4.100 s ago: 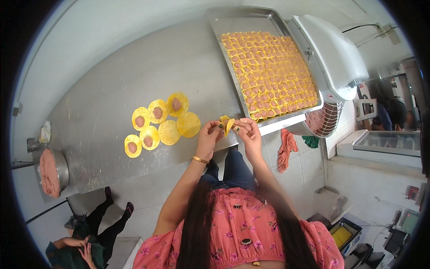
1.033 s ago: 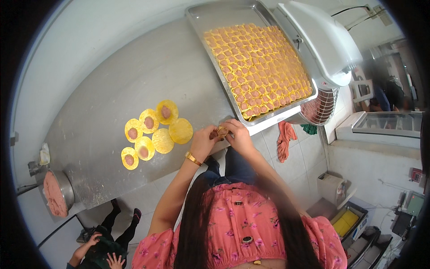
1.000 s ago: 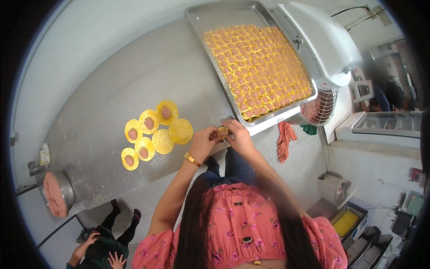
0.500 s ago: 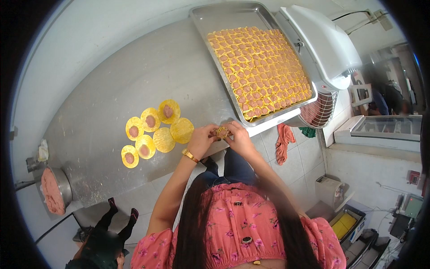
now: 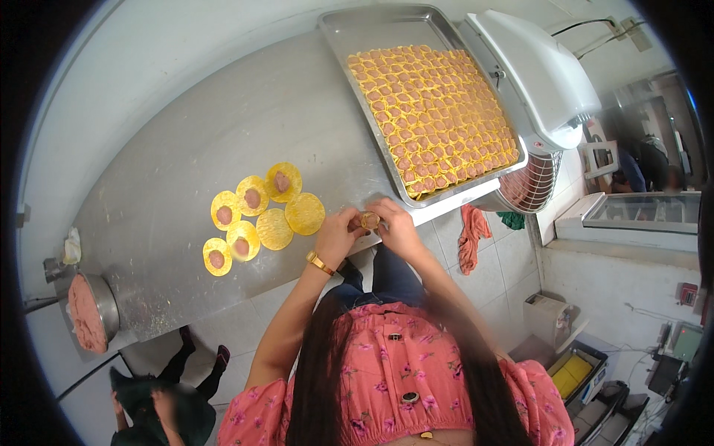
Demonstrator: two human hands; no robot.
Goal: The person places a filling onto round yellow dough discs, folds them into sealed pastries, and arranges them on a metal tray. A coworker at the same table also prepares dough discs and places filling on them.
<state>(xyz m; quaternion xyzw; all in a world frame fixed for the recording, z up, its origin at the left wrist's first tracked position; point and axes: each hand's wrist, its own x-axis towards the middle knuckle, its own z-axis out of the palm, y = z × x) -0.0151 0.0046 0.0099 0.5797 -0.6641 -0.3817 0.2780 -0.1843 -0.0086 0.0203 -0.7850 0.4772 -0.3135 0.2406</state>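
the person's left hand [image 5: 338,233] and right hand [image 5: 397,227] meet at the near edge of a steel worktable [image 5: 160,189]. the fingers of both are curled around one small open-topped dumpling [image 5: 370,220], pinching its yellow wrapper from either side, with pink meat filling showing on top. it looks light and soft, likely easy to squash; the thin wrapper should bend readily but could tear, and the filling is probably moist and tacky. the best hold seems to be a gentle fingertip grip around the sides, clear of the open top.

just left of the hands lie seven round yellow wrappers, five topped with filling and two bare, such as the one nearest the left hand [image 5: 305,214]. beyond the right hand, a metal tray [image 5: 394,31] holds close rows of similar dumplings. beside it stands a white mixer [image 5: 535,82]. at the table's far left, a steel bowl [image 5: 108,306] holds pink filling.
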